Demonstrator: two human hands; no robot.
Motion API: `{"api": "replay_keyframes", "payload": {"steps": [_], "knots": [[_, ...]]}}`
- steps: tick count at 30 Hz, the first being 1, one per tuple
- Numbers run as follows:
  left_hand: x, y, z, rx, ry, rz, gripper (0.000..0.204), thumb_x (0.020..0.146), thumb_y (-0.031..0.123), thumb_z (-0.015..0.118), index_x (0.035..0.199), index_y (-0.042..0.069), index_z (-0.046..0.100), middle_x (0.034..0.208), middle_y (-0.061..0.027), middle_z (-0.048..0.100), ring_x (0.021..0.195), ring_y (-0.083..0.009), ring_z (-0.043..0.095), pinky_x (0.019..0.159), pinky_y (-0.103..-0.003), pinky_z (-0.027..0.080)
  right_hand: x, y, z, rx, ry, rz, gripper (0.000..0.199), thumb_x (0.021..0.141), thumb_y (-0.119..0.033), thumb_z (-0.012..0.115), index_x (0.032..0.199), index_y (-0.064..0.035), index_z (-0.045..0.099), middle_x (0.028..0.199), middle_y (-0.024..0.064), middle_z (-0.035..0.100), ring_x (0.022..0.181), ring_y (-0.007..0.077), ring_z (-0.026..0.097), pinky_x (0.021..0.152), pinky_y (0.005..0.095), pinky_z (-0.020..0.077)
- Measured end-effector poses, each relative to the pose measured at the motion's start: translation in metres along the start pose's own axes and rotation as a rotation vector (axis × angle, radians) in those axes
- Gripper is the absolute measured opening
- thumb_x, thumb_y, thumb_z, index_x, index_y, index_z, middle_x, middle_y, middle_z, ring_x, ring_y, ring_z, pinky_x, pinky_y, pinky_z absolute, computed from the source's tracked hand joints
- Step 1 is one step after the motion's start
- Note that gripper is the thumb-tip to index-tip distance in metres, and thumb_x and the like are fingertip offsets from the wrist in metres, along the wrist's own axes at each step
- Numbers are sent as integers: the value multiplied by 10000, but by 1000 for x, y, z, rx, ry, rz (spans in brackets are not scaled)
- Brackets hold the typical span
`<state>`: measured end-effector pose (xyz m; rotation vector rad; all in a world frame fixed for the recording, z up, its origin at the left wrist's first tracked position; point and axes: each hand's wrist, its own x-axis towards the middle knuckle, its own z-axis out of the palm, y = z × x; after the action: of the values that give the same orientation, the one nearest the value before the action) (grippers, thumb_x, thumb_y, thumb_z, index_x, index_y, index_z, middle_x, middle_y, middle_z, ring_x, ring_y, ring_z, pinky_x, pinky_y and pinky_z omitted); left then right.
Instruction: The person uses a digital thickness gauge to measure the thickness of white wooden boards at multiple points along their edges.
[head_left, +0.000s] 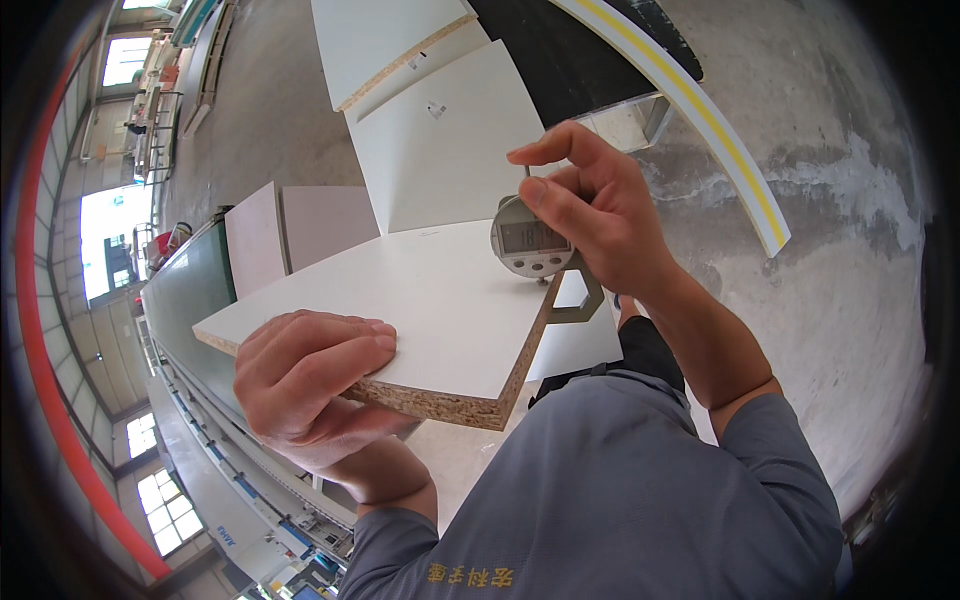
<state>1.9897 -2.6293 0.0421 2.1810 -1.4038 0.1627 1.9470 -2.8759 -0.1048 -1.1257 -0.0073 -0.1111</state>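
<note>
A white-faced particleboard panel (440, 310) is tilted in front of me, its rough brown edge bare along the near and right sides. My left hand (315, 380) grips its near left edge, fingers on the white face and thumb below. In my right hand (610, 215) is a digital thickness gauge (518, 263) with a round grey body and a small display. The gauge's frame reaches around the panel's right edge, and its tip meets the top face near that edge. Thumb and index finger are at the thin stem above the body.
More white boards (435, 150) lie beyond the panel, with pinkish panels (325, 230) to their left. A green-topped surface (195, 275) and a long machine (230, 490) run along the left. A white strip with a yellow line (700, 100) curves past a black surface (600, 60) at upper right.
</note>
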Motion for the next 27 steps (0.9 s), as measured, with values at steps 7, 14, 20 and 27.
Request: {"api": "replay_keyframes", "payload": {"steps": [7, 14, 20, 27], "knots": [[2, -1, -1, -10, -15, 13, 476, 737, 498, 857, 894, 62, 750, 761, -72, 739, 698, -209, 762, 556, -286, 572, -1, -9, 1, -75, -5, 50, 268, 999, -141, 648, 1229, -23, 580, 572, -73, 471, 529, 1, 322, 515, 237, 250], [3, 2, -6, -53, -59, -3, 448, 635, 341, 916, 926, 42, 753, 813, -100, 741, 743, -224, 755, 603, -291, 561, -8, -64, 31, -113, -59, -29, 524, 1001, -67, 557, 1508, -15, 432, 584, -81, 457, 520, -11, 332, 511, 224, 240], [0, 2, -4, -66, -28, -1, 439, 574, 244, 922, 912, 27, 745, 791, -98, 723, 678, -216, 714, 579, -294, 525, -13, -95, 52, -95, -73, -24, 384, 1010, -64, 561, 1387, -22, 496, 628, -42, 574, 547, -28, 427, 526, 193, 300], [0, 8, -3, -55, -1, -25, 435, 572, 236, 930, 907, 31, 742, 775, -90, 715, 651, -207, 698, 566, -294, 513, -16, -100, 57, -119, -52, -11, 312, 1018, -68, 572, 1322, -22, 519, 683, -3, 656, 588, -19, 532, 542, 188, 371]]}}
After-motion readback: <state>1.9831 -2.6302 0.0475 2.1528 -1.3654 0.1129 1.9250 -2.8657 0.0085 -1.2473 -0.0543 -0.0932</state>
